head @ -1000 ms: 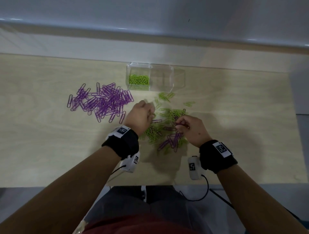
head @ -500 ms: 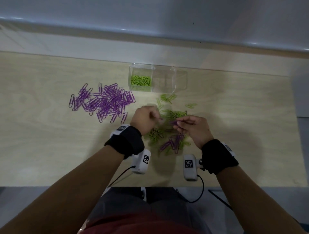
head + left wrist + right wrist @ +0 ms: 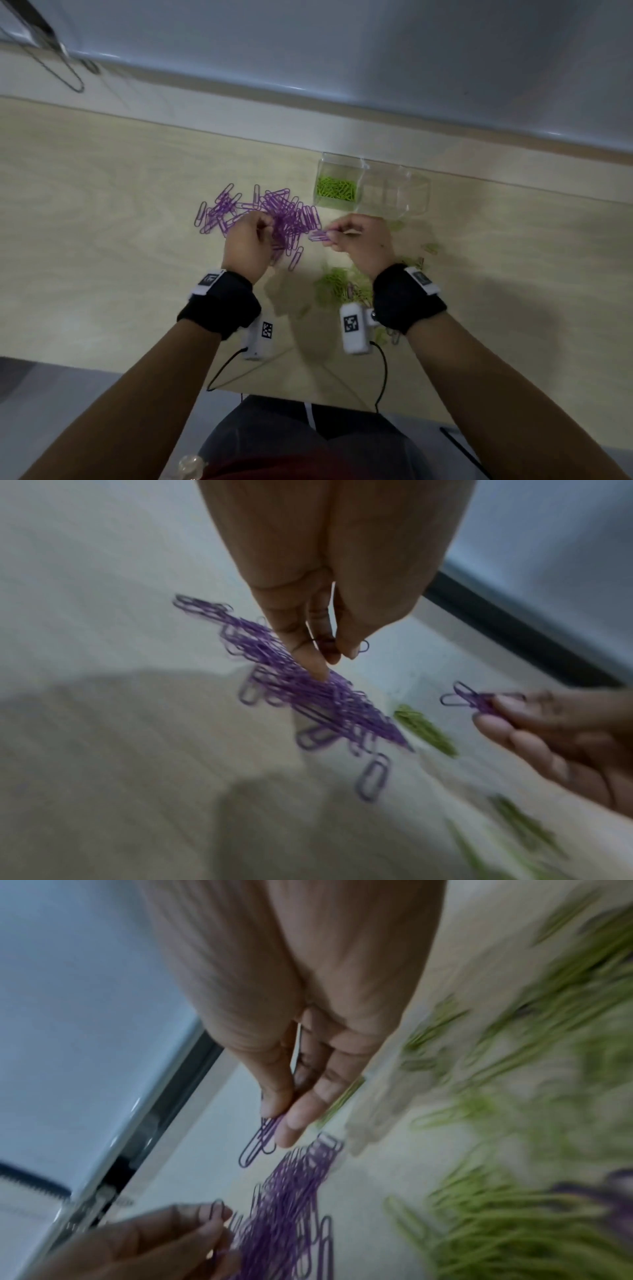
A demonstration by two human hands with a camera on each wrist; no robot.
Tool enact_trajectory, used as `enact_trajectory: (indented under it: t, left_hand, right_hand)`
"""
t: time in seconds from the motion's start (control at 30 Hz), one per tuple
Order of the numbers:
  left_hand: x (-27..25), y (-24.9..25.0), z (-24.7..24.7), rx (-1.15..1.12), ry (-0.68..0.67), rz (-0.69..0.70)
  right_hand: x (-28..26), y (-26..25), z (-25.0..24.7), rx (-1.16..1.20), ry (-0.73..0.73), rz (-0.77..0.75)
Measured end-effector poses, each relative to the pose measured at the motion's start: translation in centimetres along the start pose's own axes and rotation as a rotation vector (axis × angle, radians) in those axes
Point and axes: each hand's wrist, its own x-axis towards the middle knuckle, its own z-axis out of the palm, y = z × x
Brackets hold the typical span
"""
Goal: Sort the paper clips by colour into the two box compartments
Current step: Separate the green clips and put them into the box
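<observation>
A loose pile of purple paper clips (image 3: 274,214) lies on the wooden table, left of a clear two-compartment box (image 3: 416,192). The box's left compartment holds green clips (image 3: 335,188); the right one looks empty. My left hand (image 3: 265,228) hovers over the purple pile and pinches a purple clip (image 3: 363,646) at its fingertips. My right hand (image 3: 330,236) pinches a few purple clips (image 3: 318,235), seen also as the purple clips (image 3: 258,1139), just right of the pile. A mixed heap of mostly green clips (image 3: 337,284) lies under my right wrist.
A few stray green clips (image 3: 430,247) lie right of my right hand. A wall ledge (image 3: 308,113) runs behind the box. Dark wire (image 3: 70,77) hangs at the far left. The table's near edge (image 3: 137,373) is close to my body.
Both hands have moved left, away from the mixed green heap and up to the purple pile, each carrying purple clips. The head view has shifted too.
</observation>
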Motion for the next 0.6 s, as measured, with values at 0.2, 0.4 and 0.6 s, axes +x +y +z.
enact_trajectory:
  t: [0.2, 0.4, 0.6]
  left_hand:
    - [1.2, -2.3, -1.2, 0.278, 0.070, 0.070]
    - [-2.2, 0.0, 2.0, 0.151, -0.149, 0.441]
    - [-5.3, 2.0, 7.7, 0.231, -0.468, 0.658]
  right_hand:
    - [3.7, -0.2, 5.1, -0.506, -0.130, -0.139]
    - [1.4, 1.0, -2.2, -0.799, -0.145, -0.228]
    - [-4.1, 4.4, -8.7, -0.880, -0.118, -0.172]
